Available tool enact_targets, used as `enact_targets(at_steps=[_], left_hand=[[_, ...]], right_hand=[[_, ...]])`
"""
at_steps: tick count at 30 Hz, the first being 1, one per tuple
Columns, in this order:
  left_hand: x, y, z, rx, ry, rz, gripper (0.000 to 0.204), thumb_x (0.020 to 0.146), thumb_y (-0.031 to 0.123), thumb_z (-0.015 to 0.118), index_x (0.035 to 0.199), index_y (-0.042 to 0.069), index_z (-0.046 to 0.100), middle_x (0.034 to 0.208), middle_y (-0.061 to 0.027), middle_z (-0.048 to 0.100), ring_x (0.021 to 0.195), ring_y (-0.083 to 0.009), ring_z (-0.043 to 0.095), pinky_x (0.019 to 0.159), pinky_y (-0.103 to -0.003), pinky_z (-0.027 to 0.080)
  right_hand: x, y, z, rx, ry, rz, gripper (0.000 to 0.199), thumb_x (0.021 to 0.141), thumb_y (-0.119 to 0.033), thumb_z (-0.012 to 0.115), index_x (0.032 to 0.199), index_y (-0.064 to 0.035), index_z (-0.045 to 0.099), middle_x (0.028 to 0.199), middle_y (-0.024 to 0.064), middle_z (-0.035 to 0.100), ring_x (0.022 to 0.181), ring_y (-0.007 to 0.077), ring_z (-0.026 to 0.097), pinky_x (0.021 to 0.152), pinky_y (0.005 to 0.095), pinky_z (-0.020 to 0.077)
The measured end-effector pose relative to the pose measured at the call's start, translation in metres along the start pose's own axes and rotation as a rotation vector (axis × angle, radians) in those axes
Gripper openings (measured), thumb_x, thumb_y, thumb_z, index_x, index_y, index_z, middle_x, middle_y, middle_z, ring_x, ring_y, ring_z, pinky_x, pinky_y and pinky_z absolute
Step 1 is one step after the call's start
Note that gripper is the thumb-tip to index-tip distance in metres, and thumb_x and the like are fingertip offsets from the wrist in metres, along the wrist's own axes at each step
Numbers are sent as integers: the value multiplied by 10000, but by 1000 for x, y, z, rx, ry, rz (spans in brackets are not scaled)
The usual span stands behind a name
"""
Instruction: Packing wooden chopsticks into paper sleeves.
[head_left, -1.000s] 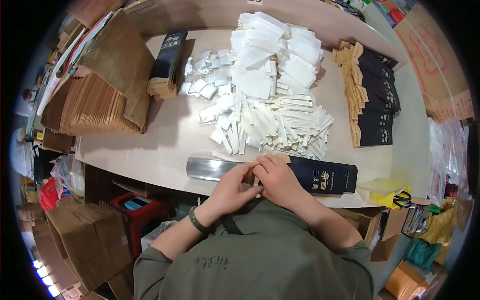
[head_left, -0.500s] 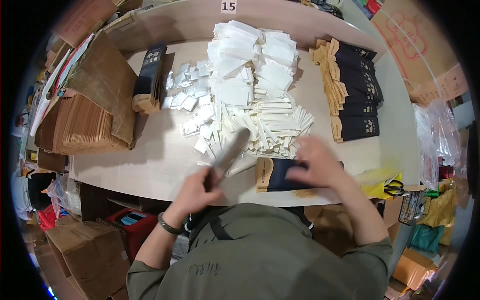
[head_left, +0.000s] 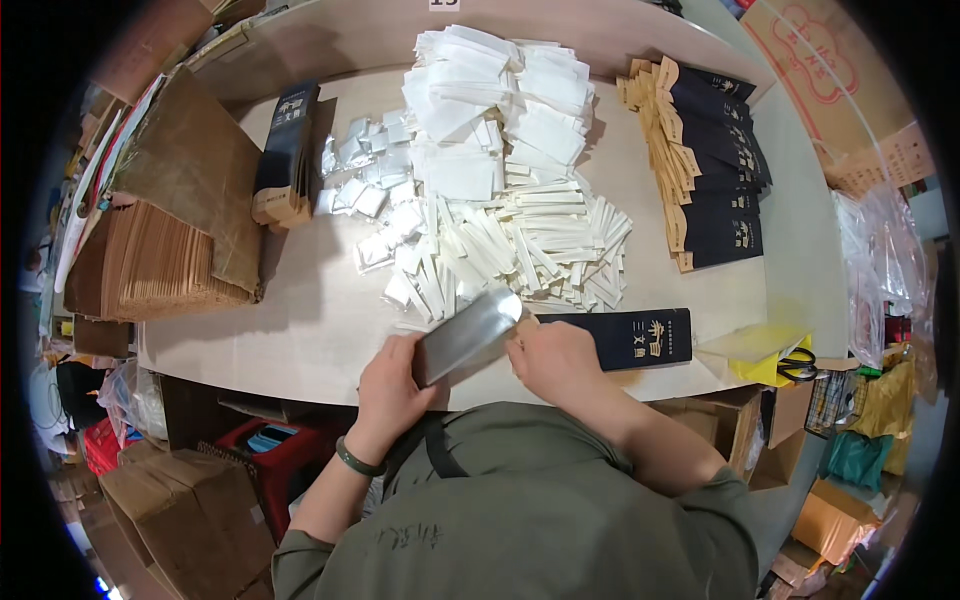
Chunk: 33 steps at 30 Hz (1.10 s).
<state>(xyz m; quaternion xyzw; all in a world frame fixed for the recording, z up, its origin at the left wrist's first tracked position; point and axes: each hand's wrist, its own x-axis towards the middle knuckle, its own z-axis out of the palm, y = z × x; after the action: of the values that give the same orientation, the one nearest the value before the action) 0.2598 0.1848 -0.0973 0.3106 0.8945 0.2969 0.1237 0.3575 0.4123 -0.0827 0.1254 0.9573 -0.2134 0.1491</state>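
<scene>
My left hand (head_left: 392,382) is closed round a shiny metal trough-shaped tool (head_left: 462,343), tilted up toward the right. Its far end lies close to my right hand (head_left: 553,362). The fingers of that hand are curled over the brown end of a dark blue paper sleeve (head_left: 640,338) at the table's front edge; the fingertips are partly hidden. Beyond the hands lie a heap of thin white strip packets (head_left: 550,240), a pile of flat white packets (head_left: 465,100) and several small clear-wrapped sachets (head_left: 375,185).
Overlapping dark blue and brown sleeves (head_left: 715,165) lie at the right; another stack (head_left: 287,155) is at the left. Next to it stands an open cardboard box (head_left: 195,180) packed with brown paper pieces. Black-handled scissors (head_left: 797,365) sit by a yellow pouch at the right corner.
My right hand has moved left and closed at the brown end of the sleeve. The metal tool in my left hand has swung lower and to the right, toward it.
</scene>
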Motion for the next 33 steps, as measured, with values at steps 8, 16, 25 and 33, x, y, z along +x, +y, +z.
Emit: enact_targets(at_steps=[8,16,25,33], left_hand=[[-5,-2,-27,159,-296,157,734,678,273,857,1317,111,533,977,-128,593,899,-322,625,741,-403,519],[151,-39,-49,240,245,332,801,777,417,782,1427,76,461,1437,-243,437,1331,-438,404,1105,-507,357],[159,-70,-48,136,89,174,608,844,401,698,1339,78,553,1432,-226,458,1325,-424,421,1106,-493,341],[279,-72,-53,355,242,145,723,863,447,682,1466,139,428,1544,-191,346,1441,-421,263,1163,-552,229]], right_hand=[[5,-19,22,212,195,-95,184,792,-230,597,744,-58,641,667,155,650,676,370,656,647,483,518],[74,-18,-34,108,574,-286,222,874,-269,662,843,-60,595,784,150,629,762,369,626,655,477,501],[81,22,-59,0,345,-128,233,855,-297,698,867,-78,621,909,130,615,880,340,626,743,448,517],[248,13,-182,-426,406,-344,984,716,-179,800,1536,-165,257,1542,287,227,1455,444,184,1163,529,267]])
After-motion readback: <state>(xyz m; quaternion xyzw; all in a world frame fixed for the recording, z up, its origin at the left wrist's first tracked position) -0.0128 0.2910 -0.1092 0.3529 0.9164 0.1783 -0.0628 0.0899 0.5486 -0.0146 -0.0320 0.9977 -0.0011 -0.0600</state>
